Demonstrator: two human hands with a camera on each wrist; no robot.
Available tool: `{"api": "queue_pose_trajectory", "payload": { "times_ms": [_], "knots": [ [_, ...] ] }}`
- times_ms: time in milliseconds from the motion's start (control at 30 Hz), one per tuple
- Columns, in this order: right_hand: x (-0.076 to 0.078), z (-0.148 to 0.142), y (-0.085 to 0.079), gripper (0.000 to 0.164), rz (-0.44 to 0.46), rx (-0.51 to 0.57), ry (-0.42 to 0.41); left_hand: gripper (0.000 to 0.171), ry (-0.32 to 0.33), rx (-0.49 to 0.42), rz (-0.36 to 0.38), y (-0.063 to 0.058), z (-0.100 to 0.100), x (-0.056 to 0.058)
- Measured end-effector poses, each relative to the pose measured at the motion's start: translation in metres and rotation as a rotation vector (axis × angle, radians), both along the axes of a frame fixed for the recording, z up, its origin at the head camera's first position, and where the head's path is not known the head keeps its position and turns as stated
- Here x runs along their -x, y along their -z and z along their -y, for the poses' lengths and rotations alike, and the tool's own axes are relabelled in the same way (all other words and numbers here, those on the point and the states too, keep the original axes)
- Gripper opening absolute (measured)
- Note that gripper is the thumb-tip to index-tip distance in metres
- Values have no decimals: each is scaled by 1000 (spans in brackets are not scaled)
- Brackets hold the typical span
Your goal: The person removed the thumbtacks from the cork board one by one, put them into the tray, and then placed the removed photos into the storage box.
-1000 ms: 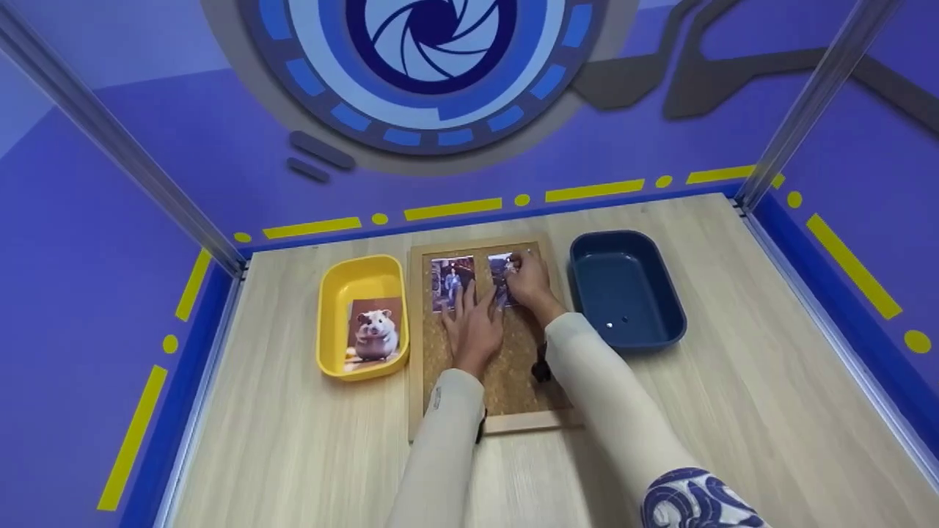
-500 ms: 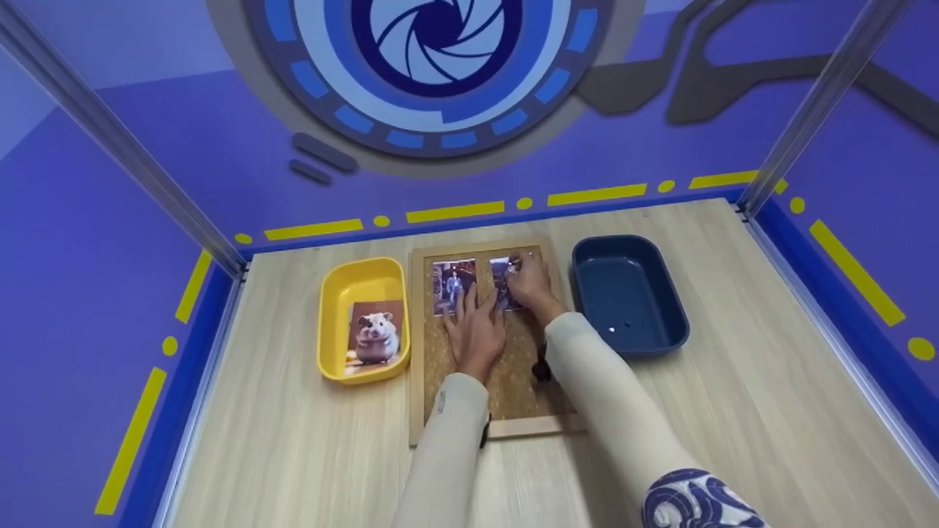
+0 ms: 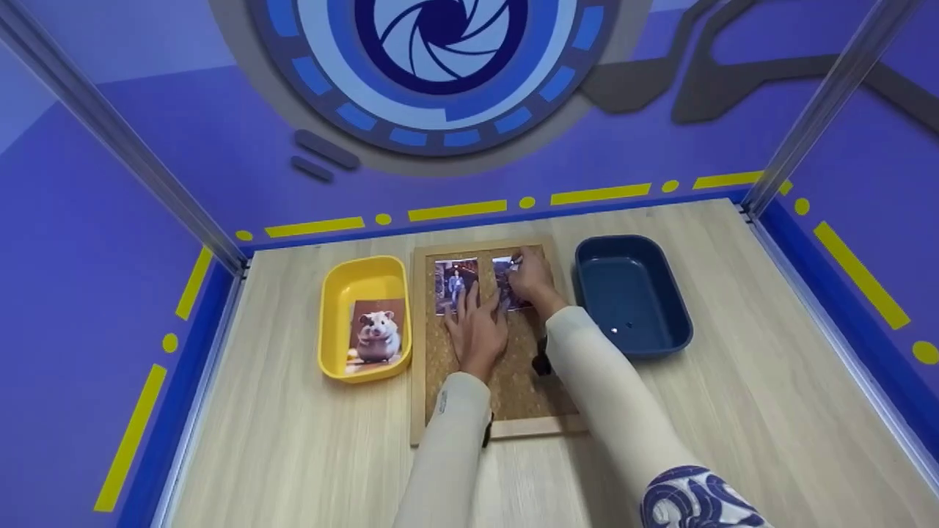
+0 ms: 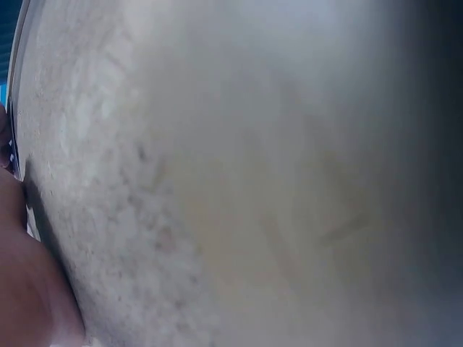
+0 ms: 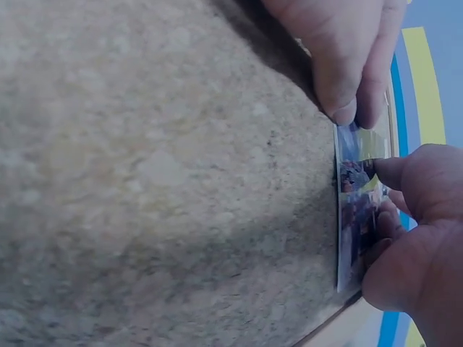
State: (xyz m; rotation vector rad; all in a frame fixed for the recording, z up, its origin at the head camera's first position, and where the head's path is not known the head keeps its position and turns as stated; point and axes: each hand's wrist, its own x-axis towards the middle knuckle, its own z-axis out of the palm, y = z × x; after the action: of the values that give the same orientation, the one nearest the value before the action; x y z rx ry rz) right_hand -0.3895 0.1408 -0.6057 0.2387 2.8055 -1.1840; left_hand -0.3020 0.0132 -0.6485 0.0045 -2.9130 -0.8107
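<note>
A framed cork board (image 3: pixel 513 396) lies on the table with two photos at its far end. The left photo (image 3: pixel 455 282) shows a standing person. My left hand (image 3: pixel 480 334) rests with spread fingers along the lower edges of the left photo and the right photo (image 3: pixel 502 273). My right hand (image 3: pixel 534 277) has curled fingers at the upper part of the right photo, pinching a small bright push pin (image 3: pixel 516 259) mostly hidden by the fingertips. In the right wrist view, both hands meet at the right photo, and the left fingertips (image 5: pixel 346 112) press its near edge.
Left of the board stands a yellow tray (image 3: pixel 328 323) with a hamster photo (image 3: pixel 375 337) in it. On the right is a dark blue tray (image 3: pixel 678 315) holding small pin-like bits (image 3: pixel 615 330). Purple printed walls (image 3: pixel 411 176) enclose the table.
Both hands keep their places on the photos. The whole head view has shifted slightly, and the right fingers have hardly moved at the right photo's upper part.
</note>
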Motion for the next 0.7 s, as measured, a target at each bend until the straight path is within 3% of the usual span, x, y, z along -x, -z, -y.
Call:
{"api": "queue_pose_trajectory", "payload": {
  "times_ms": [133, 700],
  "knots": [
    [2, 0, -3, 30, 51, -4, 2, 41, 3, 6, 10, -2, 0, -1],
    [6, 2, -4, 25, 62, 44, 47, 41, 0, 31, 12, -1, 0, 2]
  ]
}}
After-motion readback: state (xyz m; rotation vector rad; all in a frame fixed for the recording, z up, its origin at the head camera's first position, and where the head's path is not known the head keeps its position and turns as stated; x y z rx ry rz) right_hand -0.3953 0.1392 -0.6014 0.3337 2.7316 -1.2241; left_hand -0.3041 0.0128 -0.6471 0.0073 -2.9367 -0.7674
